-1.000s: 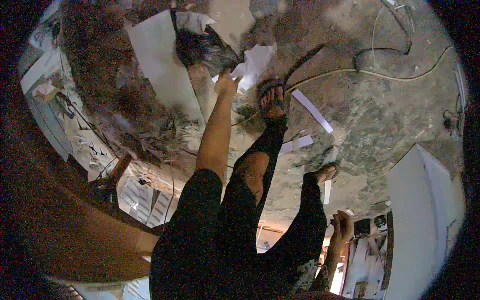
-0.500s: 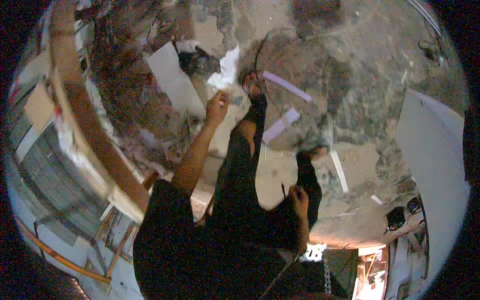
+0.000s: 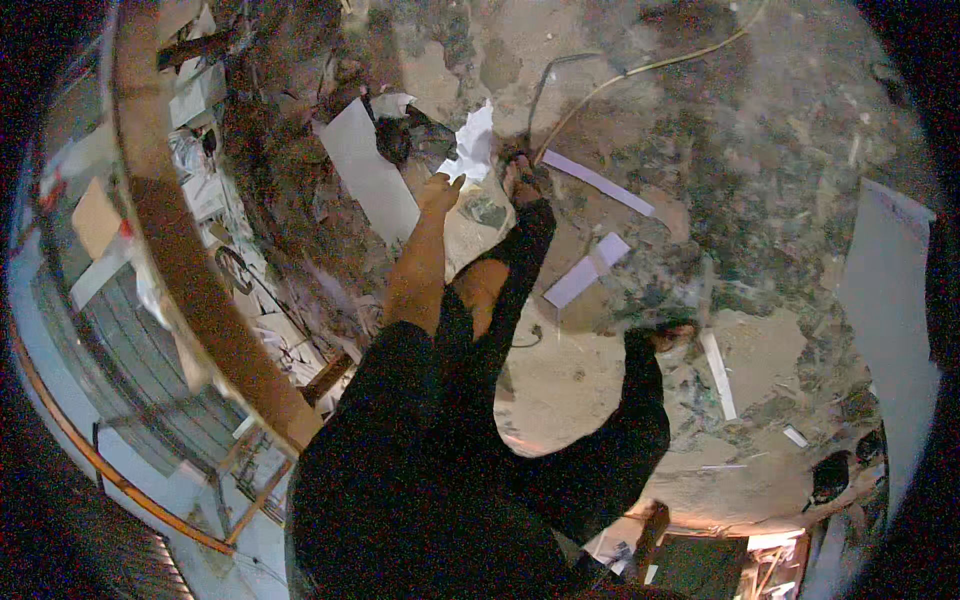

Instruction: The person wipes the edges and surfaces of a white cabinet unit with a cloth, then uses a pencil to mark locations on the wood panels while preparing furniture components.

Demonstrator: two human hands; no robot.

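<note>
My left hand (image 3: 440,192) reaches forward over the floor, thumb and fingers closed at the lower edge of a crumpled sheet of white paper (image 3: 475,145). A black plastic-looking bundle (image 3: 420,138) lies just left of the paper, and a pale flat board (image 3: 370,170) slants beside it. Down by the lower edge, right of my dark-clothed leg, my right hand (image 3: 654,522) shows only as a small brown shape. Its fingers cannot be made out, nor whether it holds anything.
My bare feet rest near two lilac strips (image 3: 598,182) (image 3: 588,270) and a white strip (image 3: 718,375). A yellowish cable (image 3: 650,68) crosses the floor ahead. Along the left curves a brown beam (image 3: 185,240); a large pale sheet (image 3: 885,290) stands right.
My left hand has moved forward to the paper's edge. My right hand, earlier raised over my right leg with a thin dark object, has dropped back towards the lower edge. The view has shifted slightly.
</note>
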